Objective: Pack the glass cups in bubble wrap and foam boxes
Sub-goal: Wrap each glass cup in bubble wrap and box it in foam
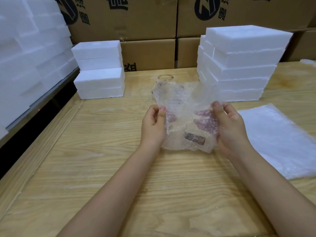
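A clear bubble wrap bag is held upright above the wooden table, with a glass cup bearing a dark label inside its lower part. My left hand pinches the bag's left edge between thumb and fingers. My right hand grips its right side, fingers showing through the wrap. Behind the bag, clear glass cups stand on the table, partly hidden.
A stack of bubble wrap bags lies flat at the right. White foam boxes are stacked at back left and back right. More foam fills the far left; cardboard cartons line the back.
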The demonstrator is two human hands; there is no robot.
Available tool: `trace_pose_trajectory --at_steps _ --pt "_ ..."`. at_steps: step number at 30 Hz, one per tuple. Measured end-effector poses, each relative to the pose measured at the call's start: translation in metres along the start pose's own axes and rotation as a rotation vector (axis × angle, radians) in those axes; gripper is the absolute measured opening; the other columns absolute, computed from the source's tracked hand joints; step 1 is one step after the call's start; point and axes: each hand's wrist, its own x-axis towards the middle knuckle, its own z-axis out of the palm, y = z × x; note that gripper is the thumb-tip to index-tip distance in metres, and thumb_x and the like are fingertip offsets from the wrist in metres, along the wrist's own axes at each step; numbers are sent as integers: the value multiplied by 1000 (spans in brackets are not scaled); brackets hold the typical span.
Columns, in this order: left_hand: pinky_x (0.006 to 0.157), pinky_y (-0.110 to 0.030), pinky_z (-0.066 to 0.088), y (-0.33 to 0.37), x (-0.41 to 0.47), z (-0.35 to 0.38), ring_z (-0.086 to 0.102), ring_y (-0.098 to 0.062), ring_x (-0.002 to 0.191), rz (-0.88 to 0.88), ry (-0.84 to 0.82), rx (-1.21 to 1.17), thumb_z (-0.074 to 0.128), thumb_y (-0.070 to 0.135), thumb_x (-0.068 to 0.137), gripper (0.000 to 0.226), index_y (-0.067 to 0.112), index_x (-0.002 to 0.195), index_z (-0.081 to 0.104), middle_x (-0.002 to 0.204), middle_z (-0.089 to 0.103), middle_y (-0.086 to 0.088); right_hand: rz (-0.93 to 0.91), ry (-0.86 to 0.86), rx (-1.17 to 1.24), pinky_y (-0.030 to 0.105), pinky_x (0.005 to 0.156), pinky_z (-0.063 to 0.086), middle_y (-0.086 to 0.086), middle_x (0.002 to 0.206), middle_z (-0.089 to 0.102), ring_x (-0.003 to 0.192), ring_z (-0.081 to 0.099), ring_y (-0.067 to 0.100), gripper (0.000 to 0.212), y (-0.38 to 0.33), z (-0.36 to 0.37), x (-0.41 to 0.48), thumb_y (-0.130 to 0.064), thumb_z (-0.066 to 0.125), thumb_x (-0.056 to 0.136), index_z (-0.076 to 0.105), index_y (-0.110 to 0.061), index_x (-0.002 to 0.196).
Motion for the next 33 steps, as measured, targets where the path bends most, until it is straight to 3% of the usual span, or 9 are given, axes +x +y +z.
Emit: trace_pose_trajectory --at_steps 4,8,12,15,17,22,25,29,33 --pt "59 -9 37 -2 -5 3 43 6 57 58 5 13 50 14 100 24 22 78 53 67 48 13 59 21 -147 47 86 54 5 83 71 83 67 25 23 7 3 0 -37 59 88 66 -17 77" --pt "63 -14 43 0 -10 4 51 0 65 22 -17 -29 49 9 99 20 20 84 57 74 56 6 142 -36 -412 54 74 50 30 89 67 70 57 39 28 12 15 -5 -31 62 90 71 -11 72" --pt "66 -26 45 2 -13 4 55 -15 76 -47 -36 -113 50 -2 95 21 15 92 63 82 61 -2 152 -144 -695 27 59 42 1 79 62 65 51 23 15 16 23 -4 -33 69 84 62 -19 82" --pt "65 -32 46 4 -14 2 55 -21 76 -91 -51 -168 56 -2 91 12 8 89 64 80 61 -8 252 -240 -994 22 48 35 -6 82 52 60 48 8 27 11 29 4 -33 65 86 46 -22 102" --pt "65 -30 47 5 -15 1 57 -19 73 -98 -66 -220 57 0 88 12 8 83 64 76 62 -7 280 -338 -1129 23 44 30 -4 65 48 50 41 10 7 4 37 12 -22 56 89 50 -19 88" --pt "76 -28 49 5 -15 -2 61 -16 82 15 -145 -218 52 9 74 18 14 83 67 80 68 1 207 -538 -1369 26 53 36 1 69 55 64 52 16 20 -4 58 19 -12 49 88 57 -15 71" --pt "83 -22 48 10 -16 -1 62 -5 91 32 -194 -171 54 5 64 35 18 95 64 95 67 3 138 -432 -1464 26 50 36 2 72 56 68 55 20 16 1 58 17 -15 54 87 55 -17 71" --pt "95 -35 48 20 -12 1 56 -21 112 -161 -219 -38 55 13 57 51 28 105 56 117 58 -5 -125 -200 -1357 28 49 36 0 64 53 66 55 28 20 3 42 11 -8 56 80 52 -19 63" --pt "74 -25 55 23 -4 1 64 -18 94 -277 -327 71 55 -1 73 57 18 127 56 116 62 -11 -254 -127 -1183 32 62 47 -4 79 64 74 57 19 20 4 34 4 -5 58 76 69 -19 85"
